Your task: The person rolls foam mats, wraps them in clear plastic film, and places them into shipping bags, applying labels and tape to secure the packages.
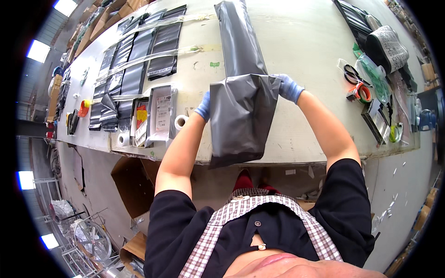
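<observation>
Table (296, 28) edge carries a grey bag (238, 116), folded over and hanging toward the person. Left hand (203, 106) and right hand (288, 88), gloved, pinch its side edges; judged best kept level and taut.

Bright even daylight, sharp centre, warped rim

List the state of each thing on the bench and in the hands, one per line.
Grey plastic bag: folded over, held at both sides.
Left hand: gloved, gripping the bag's left edge.
Right hand: gloved, gripping the right edge.
Scissors: lying flat.
Dark flat bags: laid in a row.
</observation>
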Demonstrator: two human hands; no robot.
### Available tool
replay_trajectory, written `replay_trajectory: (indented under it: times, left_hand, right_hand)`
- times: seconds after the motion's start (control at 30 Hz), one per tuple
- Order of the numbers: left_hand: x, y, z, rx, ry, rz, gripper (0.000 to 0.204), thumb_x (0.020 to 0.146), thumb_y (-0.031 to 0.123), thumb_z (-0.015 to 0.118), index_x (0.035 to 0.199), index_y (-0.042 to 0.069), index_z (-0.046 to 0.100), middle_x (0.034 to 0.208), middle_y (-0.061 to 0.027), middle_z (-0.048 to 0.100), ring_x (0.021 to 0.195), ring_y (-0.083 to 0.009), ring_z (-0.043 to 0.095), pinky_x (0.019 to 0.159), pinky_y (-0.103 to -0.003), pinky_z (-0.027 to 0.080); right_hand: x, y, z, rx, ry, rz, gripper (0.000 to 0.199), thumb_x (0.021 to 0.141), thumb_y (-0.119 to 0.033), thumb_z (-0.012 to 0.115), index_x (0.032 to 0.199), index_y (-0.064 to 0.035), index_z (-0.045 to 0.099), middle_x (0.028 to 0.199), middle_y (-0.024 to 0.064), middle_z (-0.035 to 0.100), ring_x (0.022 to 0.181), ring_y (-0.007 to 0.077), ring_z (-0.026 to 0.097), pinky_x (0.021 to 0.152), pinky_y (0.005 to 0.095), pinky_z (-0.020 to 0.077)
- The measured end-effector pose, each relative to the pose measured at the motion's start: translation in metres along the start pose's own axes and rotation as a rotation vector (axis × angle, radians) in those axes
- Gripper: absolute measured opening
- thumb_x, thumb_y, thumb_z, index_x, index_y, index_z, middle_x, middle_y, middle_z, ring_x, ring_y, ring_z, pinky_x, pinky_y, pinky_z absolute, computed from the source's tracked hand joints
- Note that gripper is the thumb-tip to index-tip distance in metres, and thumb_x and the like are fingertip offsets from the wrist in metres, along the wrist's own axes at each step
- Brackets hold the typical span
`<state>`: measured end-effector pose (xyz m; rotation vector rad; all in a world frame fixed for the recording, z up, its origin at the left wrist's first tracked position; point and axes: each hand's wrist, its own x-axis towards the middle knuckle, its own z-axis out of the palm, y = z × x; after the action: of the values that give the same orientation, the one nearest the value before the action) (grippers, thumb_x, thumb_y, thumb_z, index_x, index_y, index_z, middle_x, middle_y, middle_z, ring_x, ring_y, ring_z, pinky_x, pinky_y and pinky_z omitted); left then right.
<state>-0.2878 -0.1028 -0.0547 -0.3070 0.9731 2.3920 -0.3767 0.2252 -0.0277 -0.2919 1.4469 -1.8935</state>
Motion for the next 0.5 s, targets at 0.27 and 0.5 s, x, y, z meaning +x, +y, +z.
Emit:
replay_trajectory:
  times: [0.27, 0.5]
  left_hand:
    - [-0.173, -0.118, 0.109, 0.731, -0.04, 0.411, 0.068, 0.087, 0.011, 0.073, 0.143, 0.009, 0.034, 0.121, -0.0078, 0.056, 0.108, -0.0152, 0.055, 0.094, -0.032, 0.049]
    - [-0.216, -0.094, 0.189, 0.201, 0.064, 0.422, 0.041, 0.093, 0.021, 0.063, 0.133, 0.016, 0.056, 0.137, -0.013, 0.05, 0.12, -0.0231, 0.052, 0.1, -0.039, 0.048]
  right_hand:
    - [-0.174, 0.037, 0.052, 0.279, -0.045, 0.368, 0.027, 0.099, -0.023, 0.054, 0.115, -0.0035, 0.064, 0.099, 0.0065, 0.071, 0.083, 0.0153, 0.067, 0.08, 0.0332, 0.0571]
    - [-0.218, 0.033, 0.072, 0.107, -0.055, 0.354, 0.027, 0.093, -0.013, 0.063, 0.118, -0.0031, 0.063, 0.104, 0.0076, 0.069, 0.093, 0.0143, 0.064, 0.088, 0.0306, 0.0534]
